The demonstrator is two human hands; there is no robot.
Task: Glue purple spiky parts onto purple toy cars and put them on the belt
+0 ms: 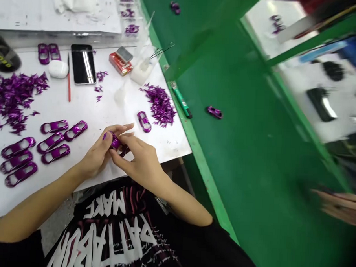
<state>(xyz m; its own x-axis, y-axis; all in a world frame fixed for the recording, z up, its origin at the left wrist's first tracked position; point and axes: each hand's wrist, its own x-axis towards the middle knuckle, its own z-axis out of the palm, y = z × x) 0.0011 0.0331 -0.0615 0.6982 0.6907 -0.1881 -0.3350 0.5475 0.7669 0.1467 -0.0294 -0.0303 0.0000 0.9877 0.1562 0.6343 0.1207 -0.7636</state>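
Note:
Between my two hands, above the front edge of the white tabletop, is a purple toy car body. My left hand grips its left end, thumb on top. The fingers of my right hand close around its right side and partly cover it. Just beyond my right fingers lies a single purple car shell, beside a heap of small purple parts. To the left of my left hand, several finished-looking purple shells lie in loose groups. Whether a small part is pinched in my fingers is hidden.
A larger heap of purple pieces is at the far left. Behind are a phone, a white earbud case, a red box and a dark bottle. A green conveyor runs along the right, carrying a purple car.

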